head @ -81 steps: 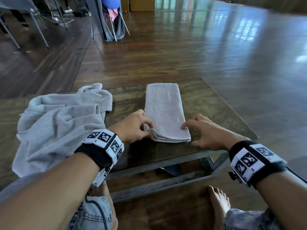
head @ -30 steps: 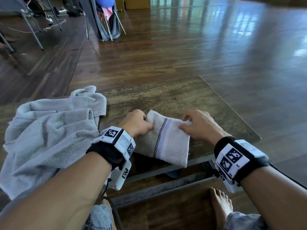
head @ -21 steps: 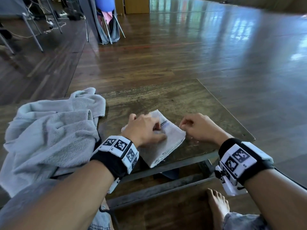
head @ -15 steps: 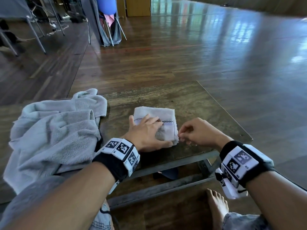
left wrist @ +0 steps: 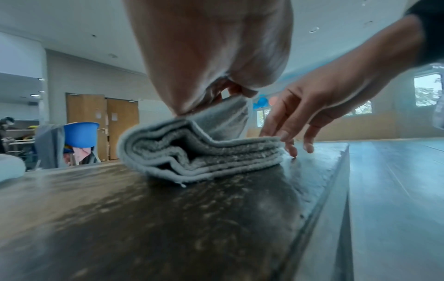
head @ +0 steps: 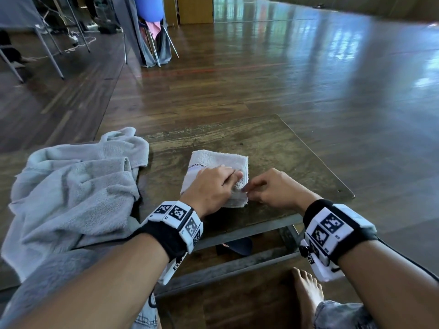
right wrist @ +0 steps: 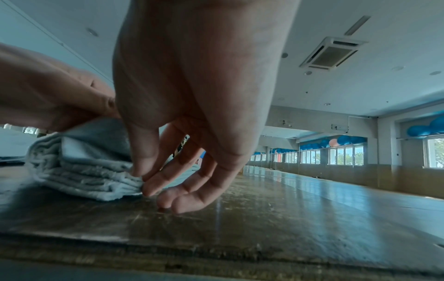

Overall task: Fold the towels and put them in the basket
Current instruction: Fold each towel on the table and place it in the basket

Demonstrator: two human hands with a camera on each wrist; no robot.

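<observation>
A small pale towel (head: 221, 162), folded into a thick square, lies on the low wooden table (head: 273, 148). My left hand (head: 228, 179) lies flat on top and presses it down; in the left wrist view the palm (left wrist: 204, 57) sits on the stacked layers (left wrist: 192, 152). My right hand (head: 251, 188) is just right of the towel, its straight fingertips (left wrist: 281, 136) touching the towel's near right corner. The right wrist view shows the fingertips (right wrist: 149, 188) against the layered edge (right wrist: 84, 171). No basket is in view.
A loose heap of grey towels (head: 71, 193) covers the table's left side and hangs over its near edge. My bare foot (head: 308, 288) rests on the floor below the table. Chairs and a blue object (head: 149, 8) stand far back on the wooden floor.
The long folded towel was lifted and folded over into a small square. My left hand moved on top and flattened it, while my right hand let go and came to its corner.
</observation>
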